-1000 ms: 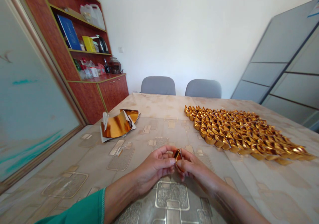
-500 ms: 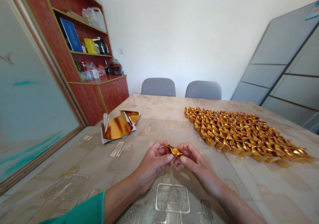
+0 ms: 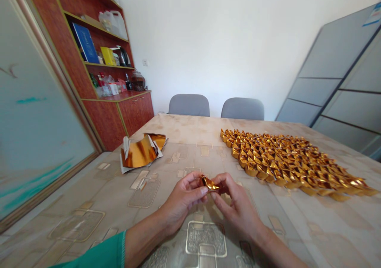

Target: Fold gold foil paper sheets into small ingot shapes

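A small folded gold foil paper ingot (image 3: 210, 184) is held between both hands above the near middle of the table. My left hand (image 3: 186, 194) pinches its left end between thumb and fingers. On the other end, my right hand (image 3: 235, 198) has its thumb and index finger closed at the ingot's right tip. To the right stand many finished gold paper ingots (image 3: 279, 160) in tight rows. A loose stack of gold foil paper sheets (image 3: 139, 153) with white backing lies to the left, its edges curled.
A patterned cover lies over the table (image 3: 178, 127). Two grey chairs (image 3: 189, 104) stand at its far side, before a white wall. At the left is a red-brown shelf cabinet (image 3: 119, 113) with household items; at the right, grey panels (image 3: 315, 61).
My right hand has shifted its grip on the ingot, its thumb now lower and its fingers more bent. The left hand keeps its pinch. The sheets and rows have not moved.
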Tool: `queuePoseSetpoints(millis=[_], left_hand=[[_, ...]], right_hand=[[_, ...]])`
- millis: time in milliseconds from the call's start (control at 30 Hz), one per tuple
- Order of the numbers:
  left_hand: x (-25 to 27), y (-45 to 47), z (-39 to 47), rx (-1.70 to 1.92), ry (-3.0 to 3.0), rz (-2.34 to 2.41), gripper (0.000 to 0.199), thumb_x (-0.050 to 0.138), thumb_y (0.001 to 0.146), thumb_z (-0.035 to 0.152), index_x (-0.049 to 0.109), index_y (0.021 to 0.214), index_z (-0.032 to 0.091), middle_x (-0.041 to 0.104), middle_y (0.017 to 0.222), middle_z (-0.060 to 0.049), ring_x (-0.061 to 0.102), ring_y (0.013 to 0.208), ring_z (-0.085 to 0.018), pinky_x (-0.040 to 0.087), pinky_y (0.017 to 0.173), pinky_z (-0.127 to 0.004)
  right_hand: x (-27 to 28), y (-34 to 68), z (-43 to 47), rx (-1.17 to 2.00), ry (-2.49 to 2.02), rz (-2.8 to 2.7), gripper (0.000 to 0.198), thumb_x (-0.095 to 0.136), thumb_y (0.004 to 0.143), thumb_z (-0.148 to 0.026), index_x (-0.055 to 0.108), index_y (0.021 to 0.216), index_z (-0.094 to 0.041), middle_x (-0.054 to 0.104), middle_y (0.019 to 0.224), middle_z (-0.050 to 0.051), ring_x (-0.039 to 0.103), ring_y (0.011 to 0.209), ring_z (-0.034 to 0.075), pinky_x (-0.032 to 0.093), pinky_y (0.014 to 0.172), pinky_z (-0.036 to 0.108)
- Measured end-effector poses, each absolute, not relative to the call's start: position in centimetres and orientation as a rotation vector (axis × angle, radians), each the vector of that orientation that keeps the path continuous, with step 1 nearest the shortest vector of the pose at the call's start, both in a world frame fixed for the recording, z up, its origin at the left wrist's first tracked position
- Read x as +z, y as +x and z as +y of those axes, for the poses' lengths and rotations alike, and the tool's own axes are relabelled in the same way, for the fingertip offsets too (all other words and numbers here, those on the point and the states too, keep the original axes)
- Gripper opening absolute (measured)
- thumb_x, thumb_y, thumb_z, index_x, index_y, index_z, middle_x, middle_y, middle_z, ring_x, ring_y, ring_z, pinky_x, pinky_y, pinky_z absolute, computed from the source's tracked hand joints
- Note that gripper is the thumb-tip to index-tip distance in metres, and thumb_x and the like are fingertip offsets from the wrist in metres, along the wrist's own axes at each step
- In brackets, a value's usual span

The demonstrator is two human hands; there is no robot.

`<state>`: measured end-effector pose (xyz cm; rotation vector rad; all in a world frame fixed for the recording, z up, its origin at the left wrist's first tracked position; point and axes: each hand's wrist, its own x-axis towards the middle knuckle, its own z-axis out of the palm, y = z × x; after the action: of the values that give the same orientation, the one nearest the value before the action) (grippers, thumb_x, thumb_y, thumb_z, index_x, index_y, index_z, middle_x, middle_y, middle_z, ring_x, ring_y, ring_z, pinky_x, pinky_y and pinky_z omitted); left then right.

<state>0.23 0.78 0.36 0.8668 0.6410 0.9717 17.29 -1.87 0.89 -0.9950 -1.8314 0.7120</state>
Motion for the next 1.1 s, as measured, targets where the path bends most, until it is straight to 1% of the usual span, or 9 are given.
queuePoseSetpoints(millis=[300, 400, 567, 633, 767, 867, 967, 1033, 1100], left_hand=[[-0.4, 0.3, 0.8, 0.953, 0.824, 0.641, 0.036, 0.083, 0.070, 0.021, 0.060, 0.098, 0.018, 0.064, 0.088, 0.000, 0.060, 0.077, -0.010, 0.045, 0.071, -0.022], [-0.4, 0.3, 0.9, 0.923, 0.906, 0.684, 0.034, 0.082, 0.072, 0.025, 0.060, 0.096, 0.017, 0.064, 0.086, -0.001, 0.058, 0.074, -0.010, 0.044, 0.068, -0.022], [-0.4, -0.1, 1.6, 0.999, 1.170, 0.808, 0.046, 0.081, 0.070, 0.033, 0.060, 0.109, 0.019, 0.064, 0.083, -0.001, 0.058, 0.072, -0.013, 0.044, 0.065, -0.023], [-0.3, -0.4, 1.9, 1.049, 1.241, 0.885, 0.044, 0.078, 0.071, 0.035, 0.062, 0.108, 0.019, 0.065, 0.087, -0.002, 0.058, 0.074, -0.014, 0.045, 0.066, -0.024], [0.1, -1.0, 2.3, 1.102, 1.263, 0.991, 0.039, 0.072, 0.073, 0.037, 0.064, 0.107, 0.019, 0.066, 0.092, -0.004, 0.059, 0.079, -0.017, 0.048, 0.069, -0.027], [0.4, -1.1, 2.3, 1.100, 1.267, 1.012, 0.037, 0.071, 0.073, 0.035, 0.065, 0.105, 0.018, 0.067, 0.093, -0.006, 0.059, 0.079, -0.017, 0.048, 0.070, -0.027], [0.5, -1.1, 2.2, 1.090, 1.265, 1.019, 0.035, 0.072, 0.073, 0.034, 0.067, 0.103, 0.018, 0.068, 0.093, -0.005, 0.058, 0.074, -0.016, 0.047, 0.068, -0.027], [0.4, -1.1, 2.2, 1.076, 1.266, 1.015, 0.035, 0.073, 0.072, 0.035, 0.068, 0.102, 0.018, 0.068, 0.093, -0.005, 0.057, 0.071, -0.015, 0.047, 0.068, -0.027], [0.1, -1.1, 2.2, 1.062, 1.263, 1.015, 0.034, 0.073, 0.073, 0.035, 0.068, 0.102, 0.019, 0.068, 0.094, -0.005, 0.057, 0.072, -0.015, 0.047, 0.068, -0.026]], right_hand=[[0.8, 17.3, -1.9, 0.740, -1.014, -1.842, 0.008, 0.053, 0.090, -0.017, 0.051, 0.095, -0.023, 0.063, 0.086, 0.000, 0.061, 0.077, 0.016, 0.048, 0.070, 0.028], [0.6, 17.4, -1.9, 0.722, -1.054, -1.876, 0.009, 0.052, 0.091, -0.015, 0.054, 0.096, -0.023, 0.064, 0.088, 0.000, 0.061, 0.079, 0.016, 0.047, 0.071, 0.028], [0.6, 17.8, -1.9, 0.719, -1.110, -1.837, 0.010, 0.050, 0.092, -0.016, 0.054, 0.097, -0.024, 0.066, 0.090, 0.000, 0.062, 0.080, 0.016, 0.048, 0.072, 0.028], [0.8, 18.2, -1.8, 0.705, -1.123, -1.814, 0.009, 0.049, 0.093, -0.018, 0.053, 0.098, -0.024, 0.067, 0.090, 0.001, 0.064, 0.079, 0.016, 0.049, 0.070, 0.028], [2.3, 20.3, -2.1, 0.505, -1.184, -1.766, 0.007, 0.049, 0.094, -0.027, 0.054, 0.097, -0.024, 0.067, 0.089, 0.003, 0.063, 0.073, 0.017, 0.050, 0.065, 0.028], [3.3, 24.2, -3.2, 0.327, -1.320, -1.704, 0.012, 0.051, 0.094, -0.034, 0.056, 0.097, -0.024, 0.067, 0.088, 0.005, 0.064, 0.075, 0.019, 0.051, 0.064, 0.029], [3.6, 30.7, -5.3, 0.176, -1.542, -1.537, 0.024, 0.056, 0.089, -0.048, 0.057, 0.096, -0.025, 0.069, 0.088, 0.007, 0.066, 0.075, 0.023, 0.052, 0.063, 0.033], [3.5, 36.2, -7.1, 0.105, -1.691, -1.396, 0.038, 0.060, 0.081, -0.062, 0.058, 0.093, -0.026, 0.070, 0.086, 0.011, 0.068, 0.073, 0.027, 0.052, 0.060, 0.036], [3.5, 41.8, -9.0, 0.066, -1.830, -1.269, 0.042, 0.064, 0.075, -0.066, 0.060, 0.092, -0.028, 0.071, 0.092, 0.016, 0.069, 0.075, 0.027, 0.052, 0.064, 0.039]])
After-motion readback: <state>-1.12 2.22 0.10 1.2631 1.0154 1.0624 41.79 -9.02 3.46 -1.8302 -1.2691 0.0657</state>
